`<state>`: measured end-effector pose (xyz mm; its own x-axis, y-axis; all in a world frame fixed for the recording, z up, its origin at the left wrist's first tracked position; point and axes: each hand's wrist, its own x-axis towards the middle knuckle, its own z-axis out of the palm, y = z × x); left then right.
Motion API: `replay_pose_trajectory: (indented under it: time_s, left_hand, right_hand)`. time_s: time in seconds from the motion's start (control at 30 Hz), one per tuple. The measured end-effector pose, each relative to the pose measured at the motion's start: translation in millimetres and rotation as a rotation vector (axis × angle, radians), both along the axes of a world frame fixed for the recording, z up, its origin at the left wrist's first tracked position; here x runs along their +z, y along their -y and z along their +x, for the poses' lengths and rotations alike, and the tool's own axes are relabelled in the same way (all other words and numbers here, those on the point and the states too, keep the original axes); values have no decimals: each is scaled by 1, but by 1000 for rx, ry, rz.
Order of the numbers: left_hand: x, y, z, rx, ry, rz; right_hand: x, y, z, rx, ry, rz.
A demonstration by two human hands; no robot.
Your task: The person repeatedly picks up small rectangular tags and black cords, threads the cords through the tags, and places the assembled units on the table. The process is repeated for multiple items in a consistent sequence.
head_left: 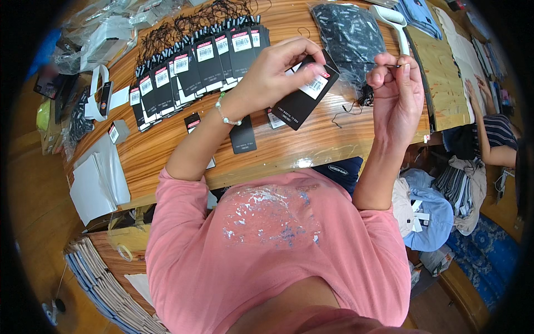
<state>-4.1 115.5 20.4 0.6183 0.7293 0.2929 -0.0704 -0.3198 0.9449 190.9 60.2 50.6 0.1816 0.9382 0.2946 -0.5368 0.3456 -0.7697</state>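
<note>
A long wooden worktable with a glossy, striped grain fills the middle. Below its near edge runs a brown wooden floor. Right of the table a blue patterned rug covers the floor.

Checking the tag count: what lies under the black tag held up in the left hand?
Under the black tag in the left hand: wooden table and one tag's corner. Anything else beneath is covered.

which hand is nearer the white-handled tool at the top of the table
Right. The right hand is just below the white tool, pinching a thin string; the left hand is further left, holding a black tag.
</note>
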Motion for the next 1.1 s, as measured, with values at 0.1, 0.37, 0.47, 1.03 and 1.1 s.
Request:
replay_pose_trajectory:
  time_s: [0.1,0.37,0.47,1.03,1.1]
  left_hand:
    - [0,2,2,35,-109,119]
    - [5,3,2,117,44,-23]
    - [10,2,-3,74,-54,15]
    - [11,-3,-6,46,182,-238]
    - [13,-1,-6,62,211,-327]
  right_hand:
    - [-1,1,-2,-14,-36,30]
    - [2,3,-1,-62,-40,45]
    - [2,4,-1,-53,-46,47]
    - [-6,-2,-14,-35,99,-30]
    - [-5,-1,-18,-35,158,-39]
